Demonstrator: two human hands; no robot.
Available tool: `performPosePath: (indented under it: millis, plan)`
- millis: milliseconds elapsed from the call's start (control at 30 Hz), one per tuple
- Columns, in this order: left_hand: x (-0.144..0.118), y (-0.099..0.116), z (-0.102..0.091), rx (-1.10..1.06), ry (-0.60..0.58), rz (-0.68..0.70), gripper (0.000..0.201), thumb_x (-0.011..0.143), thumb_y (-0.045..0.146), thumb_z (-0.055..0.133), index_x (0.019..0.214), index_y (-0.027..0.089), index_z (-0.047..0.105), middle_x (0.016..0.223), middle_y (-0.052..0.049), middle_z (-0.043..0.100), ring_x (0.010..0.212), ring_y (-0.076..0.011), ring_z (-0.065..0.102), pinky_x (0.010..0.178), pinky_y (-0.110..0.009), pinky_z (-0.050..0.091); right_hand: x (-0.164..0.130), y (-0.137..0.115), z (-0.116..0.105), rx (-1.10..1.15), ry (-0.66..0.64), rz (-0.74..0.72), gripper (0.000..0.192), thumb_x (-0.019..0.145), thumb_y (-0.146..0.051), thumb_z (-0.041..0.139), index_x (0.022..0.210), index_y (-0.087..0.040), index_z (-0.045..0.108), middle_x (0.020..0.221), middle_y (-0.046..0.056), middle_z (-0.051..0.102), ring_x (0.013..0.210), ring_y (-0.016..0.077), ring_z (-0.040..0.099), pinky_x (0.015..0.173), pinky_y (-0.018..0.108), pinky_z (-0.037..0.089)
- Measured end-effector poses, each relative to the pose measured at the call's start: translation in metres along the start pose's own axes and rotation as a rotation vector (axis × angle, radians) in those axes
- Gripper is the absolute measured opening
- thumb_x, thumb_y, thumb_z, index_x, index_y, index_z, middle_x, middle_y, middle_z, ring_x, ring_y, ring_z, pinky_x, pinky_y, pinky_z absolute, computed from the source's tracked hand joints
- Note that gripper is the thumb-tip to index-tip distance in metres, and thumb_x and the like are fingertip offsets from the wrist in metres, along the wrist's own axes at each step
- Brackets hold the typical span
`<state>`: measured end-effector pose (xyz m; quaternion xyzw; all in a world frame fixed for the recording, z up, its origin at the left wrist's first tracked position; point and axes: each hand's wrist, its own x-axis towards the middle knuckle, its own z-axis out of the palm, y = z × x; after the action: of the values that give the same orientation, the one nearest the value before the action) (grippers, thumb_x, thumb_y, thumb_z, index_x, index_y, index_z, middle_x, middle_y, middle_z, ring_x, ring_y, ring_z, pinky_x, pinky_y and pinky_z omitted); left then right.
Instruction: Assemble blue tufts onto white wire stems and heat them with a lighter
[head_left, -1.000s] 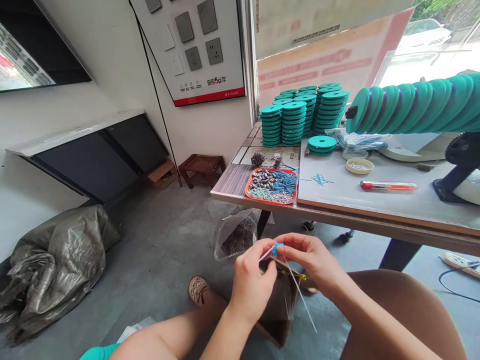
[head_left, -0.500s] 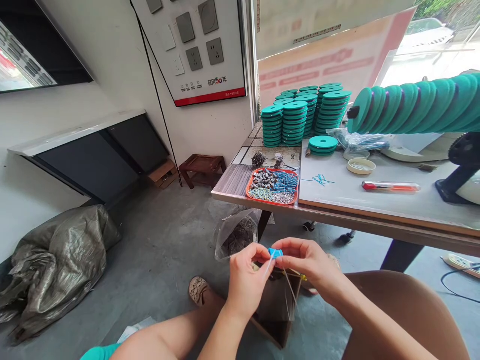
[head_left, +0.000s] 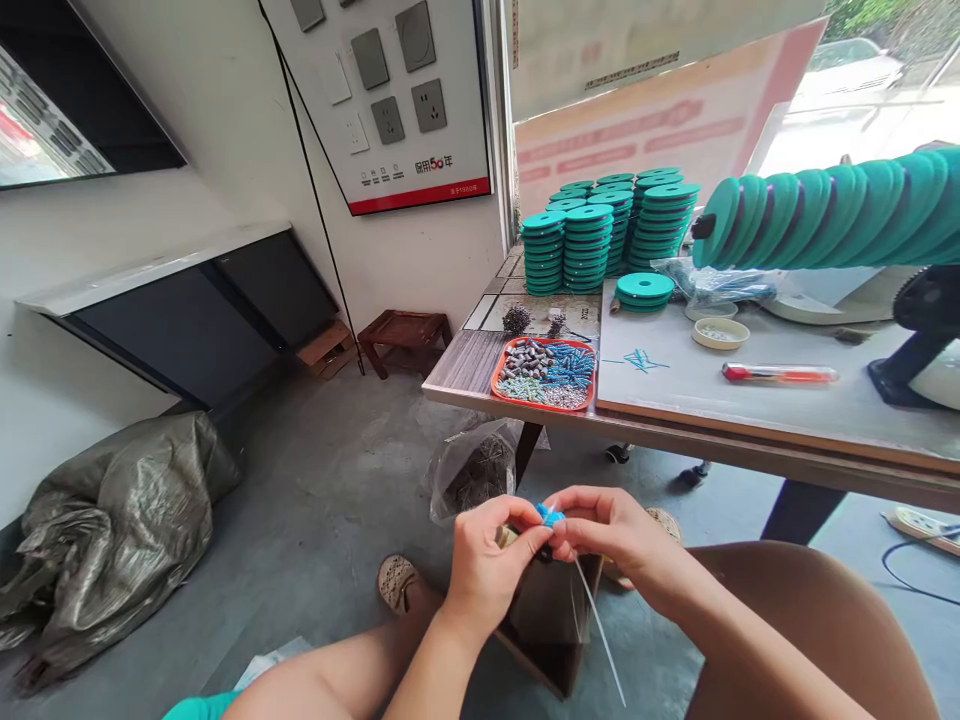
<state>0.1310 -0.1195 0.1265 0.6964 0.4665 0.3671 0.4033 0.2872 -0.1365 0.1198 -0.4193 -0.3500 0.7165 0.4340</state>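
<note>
Held between both hands, over my lap, is a small bright blue piece [head_left: 550, 515], too small and covered to name. My left hand [head_left: 487, 560] pinches it from the left between thumb and forefinger. From the other side my right hand [head_left: 611, 525] closes its fingertips on the same piece. A thin whitish strand [head_left: 601, 630] hangs from beneath the right fingers, slanting down to the right. Under the hands stands an open brown box [head_left: 547, 655], its inside partly hidden.
On the table [head_left: 450, 385] sits an orange-rimmed tray [head_left: 497, 388] of sorted small parts. Behind it rise stacks of green spools [head_left: 587, 245]; more are lined up on a rod [head_left: 817, 215]. A red-handled tool [head_left: 780, 374] lies rightward. A plastic bag [head_left: 442, 490] stands on the floor.
The whitish strand that lay across my left thumb now hangs below the right hand. My left hand has shifted slightly left and down; the blue piece stays between the fingertips.
</note>
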Motion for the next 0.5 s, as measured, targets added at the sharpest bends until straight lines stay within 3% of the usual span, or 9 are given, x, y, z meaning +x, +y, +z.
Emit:
performPosePath:
  millis: [233, 500]
  plan:
    - [0.005, -0.002, -0.0014, -0.372, -0.137, -0.27, 0.026, 0.061, 0.032, 0.074, 0.066, 0.011, 0.059, 0.066, -0.002, 0.06, 0.063, -0.0104, 0.054, 0.064, -0.021, 0.043, -0.0004, -0.0016, -0.001, -0.112, -0.04, 0.012, 0.028, 0.061, -0.029, 0.073, 0.078, -0.013, 0.059, 0.063, 0.001, 0.062, 0.06, 0.01, 0.055, 0.06, 0.022, 0.043]
    - [0.0024, 0.0025, -0.0022, -0.484, -0.198, -0.303, 0.024, 0.063, 0.029, 0.072, 0.066, 0.011, 0.055, 0.069, -0.002, 0.059, 0.068, -0.0097, 0.052, 0.068, -0.021, 0.042, 0.0022, 0.0051, -0.0003, -0.321, 0.058, -0.074, 0.015, 0.065, -0.025, 0.065, 0.075, -0.014, 0.059, 0.059, 0.0, 0.059, 0.055, 0.0114, 0.052, 0.052, 0.022, 0.037]
